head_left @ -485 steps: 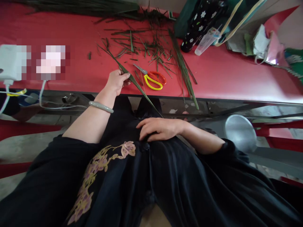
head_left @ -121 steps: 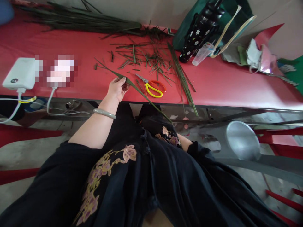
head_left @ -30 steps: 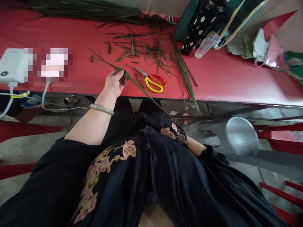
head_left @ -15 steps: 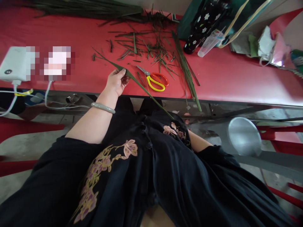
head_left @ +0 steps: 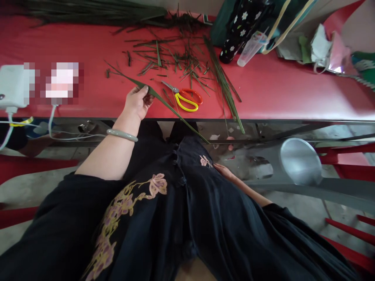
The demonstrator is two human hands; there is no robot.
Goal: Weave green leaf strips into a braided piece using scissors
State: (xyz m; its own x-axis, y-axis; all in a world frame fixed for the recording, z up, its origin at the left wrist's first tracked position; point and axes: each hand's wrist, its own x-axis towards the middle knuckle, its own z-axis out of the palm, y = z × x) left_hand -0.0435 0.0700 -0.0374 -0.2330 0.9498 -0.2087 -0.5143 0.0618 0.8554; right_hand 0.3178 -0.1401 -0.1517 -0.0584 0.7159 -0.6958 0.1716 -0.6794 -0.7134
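Observation:
My left hand (head_left: 137, 102), with a pale bangle (head_left: 122, 135) on its wrist, pinches a long green leaf strip (head_left: 164, 100) between thumb and fingers. One end of the strip reaches up over the red table (head_left: 269, 89), while the other slants down past its front edge toward my dark top. Low beside the top is my right hand (head_left: 224, 170), its fingers mostly hidden by the cloth. Just right of the strip lie scissors (head_left: 177, 92) with one yellow and one red handle, blades parted. Cut leaf scraps (head_left: 187, 66) are scattered behind them.
A bundle of long leaf strips (head_left: 225, 86) lies to the right, and a larger leaf pile (head_left: 96, 15) at the back. A flowered black bottle (head_left: 241, 27) and a clear plastic cup (head_left: 252, 48) stand behind. On the left is a white cabled device (head_left: 13, 88).
My right hand has come partly into view beside my top, where only the forearm showed before. My left hand still holds the leaf strip. The whole view has shifted slightly.

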